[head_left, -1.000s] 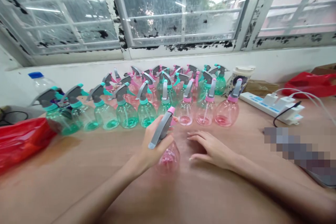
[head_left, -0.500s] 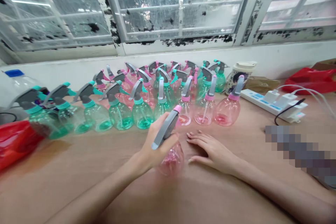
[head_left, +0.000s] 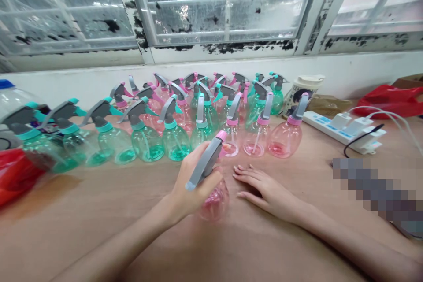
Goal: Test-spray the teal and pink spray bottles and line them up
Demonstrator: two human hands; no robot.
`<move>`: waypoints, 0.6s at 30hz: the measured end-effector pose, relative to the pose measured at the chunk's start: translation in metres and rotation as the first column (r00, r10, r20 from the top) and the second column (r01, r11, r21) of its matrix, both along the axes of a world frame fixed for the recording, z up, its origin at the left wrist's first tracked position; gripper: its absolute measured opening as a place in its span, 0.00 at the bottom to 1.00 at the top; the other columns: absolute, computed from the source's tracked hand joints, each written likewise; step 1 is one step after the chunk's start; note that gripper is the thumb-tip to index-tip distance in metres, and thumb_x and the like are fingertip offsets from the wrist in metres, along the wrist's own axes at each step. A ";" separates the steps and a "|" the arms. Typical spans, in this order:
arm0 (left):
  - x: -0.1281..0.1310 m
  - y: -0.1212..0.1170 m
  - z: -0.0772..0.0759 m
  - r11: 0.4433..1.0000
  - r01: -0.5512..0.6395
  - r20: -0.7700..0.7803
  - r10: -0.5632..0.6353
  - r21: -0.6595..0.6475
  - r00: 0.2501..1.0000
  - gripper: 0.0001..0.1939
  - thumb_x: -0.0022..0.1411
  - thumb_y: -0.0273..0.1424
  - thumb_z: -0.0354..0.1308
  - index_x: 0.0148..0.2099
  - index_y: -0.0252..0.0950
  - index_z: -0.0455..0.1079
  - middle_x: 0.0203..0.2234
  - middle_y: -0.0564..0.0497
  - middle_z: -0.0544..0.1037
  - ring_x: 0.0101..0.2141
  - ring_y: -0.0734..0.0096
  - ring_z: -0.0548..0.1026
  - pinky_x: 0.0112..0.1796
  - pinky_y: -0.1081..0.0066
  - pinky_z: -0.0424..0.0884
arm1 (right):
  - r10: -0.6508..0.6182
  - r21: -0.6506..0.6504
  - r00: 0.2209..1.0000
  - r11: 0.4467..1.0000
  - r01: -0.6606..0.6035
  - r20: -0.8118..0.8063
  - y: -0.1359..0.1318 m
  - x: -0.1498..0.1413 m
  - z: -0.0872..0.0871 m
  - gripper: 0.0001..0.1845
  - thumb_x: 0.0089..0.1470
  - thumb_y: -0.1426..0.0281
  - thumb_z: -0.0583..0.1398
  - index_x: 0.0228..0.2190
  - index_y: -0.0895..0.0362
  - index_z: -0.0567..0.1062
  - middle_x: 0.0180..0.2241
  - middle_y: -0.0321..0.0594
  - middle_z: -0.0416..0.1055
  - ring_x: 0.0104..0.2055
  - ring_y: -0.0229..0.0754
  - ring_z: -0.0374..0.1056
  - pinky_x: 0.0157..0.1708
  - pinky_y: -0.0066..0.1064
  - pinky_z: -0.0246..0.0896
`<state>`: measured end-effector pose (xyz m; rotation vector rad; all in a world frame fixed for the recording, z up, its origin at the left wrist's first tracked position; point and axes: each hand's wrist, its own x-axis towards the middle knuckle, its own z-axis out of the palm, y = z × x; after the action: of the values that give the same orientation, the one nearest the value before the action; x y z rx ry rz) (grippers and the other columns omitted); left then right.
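Observation:
My left hand (head_left: 193,180) is wrapped round the neck of a pink spray bottle (head_left: 214,198) with a grey trigger head (head_left: 205,163), which stands on the brown table (head_left: 99,211). My right hand (head_left: 264,187) lies flat on the table just right of that bottle, fingers stretched out, holding nothing. Behind both hands stand rows of several spray bottles: green ones (head_left: 145,141) to the left and pink ones (head_left: 284,136) to the right, all with grey triggers.
A white power strip (head_left: 343,130) with plugs and cables lies at the right. A patterned cup (head_left: 302,90) stands by the wall. Red plastic bags lie at the far left (head_left: 15,174) and far right (head_left: 386,97). A blue-capped water bottle (head_left: 13,97) stands at the left.
The view has shifted slightly right and down. My left hand still grips the pink bottle, tilting it a little; my right hand stays flat on the table.

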<state>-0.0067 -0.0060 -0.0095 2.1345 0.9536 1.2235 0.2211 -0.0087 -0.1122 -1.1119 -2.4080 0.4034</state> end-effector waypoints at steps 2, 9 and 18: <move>0.000 0.000 0.000 1.000 0.000 -0.010 0.000 -0.005 1.000 0.07 0.52 0.25 0.49 0.35 0.41 0.59 0.24 0.57 0.60 0.23 0.72 0.58 0.26 0.70 0.56 | 0.003 -0.006 1.000 1.000 -0.003 -0.005 0.000 0.000 0.000 0.26 0.62 0.57 0.56 0.58 0.55 0.67 0.61 0.46 0.64 0.64 0.49 0.57 0.64 0.50 0.49; -0.001 -0.001 0.001 0.995 0.037 0.021 -0.035 -0.093 0.999 0.06 0.54 0.26 0.50 0.35 0.40 0.58 0.26 0.56 0.60 0.24 0.72 0.59 0.28 0.69 0.59 | 0.021 -0.024 1.000 0.999 -0.021 0.018 0.000 0.001 0.001 0.26 0.63 0.58 0.55 0.59 0.56 0.66 0.62 0.46 0.62 0.65 0.49 0.56 0.65 0.50 0.48; 0.000 -0.002 0.005 0.986 0.060 0.010 -0.059 -0.154 0.998 0.06 0.54 0.28 0.50 0.36 0.40 0.58 0.27 0.56 0.60 0.25 0.72 0.60 0.30 0.69 0.62 | 0.023 -0.034 1.000 0.999 -0.023 0.003 -0.001 0.002 0.002 0.26 0.63 0.57 0.55 0.58 0.55 0.66 0.61 0.45 0.64 0.64 0.49 0.56 0.65 0.52 0.48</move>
<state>-0.0064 -0.0084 -0.0044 2.0230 0.9438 1.0894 0.2228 -0.0092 -0.1104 -1.1017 -2.4272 0.4522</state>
